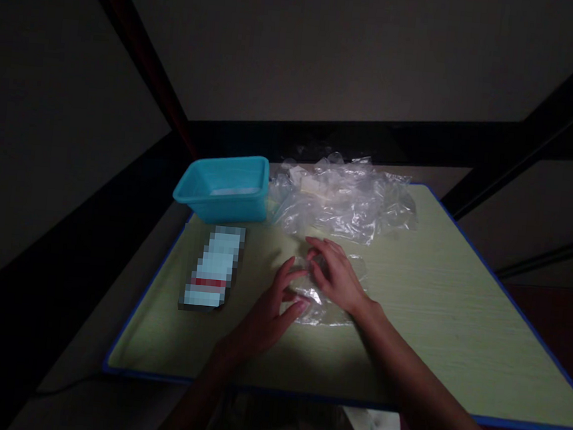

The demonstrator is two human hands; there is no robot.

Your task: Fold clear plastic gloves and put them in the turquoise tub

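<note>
A clear plastic bag (328,312) lies flat on the pale table under both my hands. My left hand (276,308) touches its left side, thumb and fingers apart. My right hand (336,276) rests on the upper middle of the bag, palm down, its fingers bent and spread, pointing up and left. The two hands nearly meet at the fingertips. Behind them sits a crumpled heap of clear plastic bags (352,204), with something pale among them.
A turquoise plastic basket (237,207) stands at the back left of the blue-edged table (457,324). In front of it lies a phone-like object (217,262), pixelated. A wall rises behind the table.
</note>
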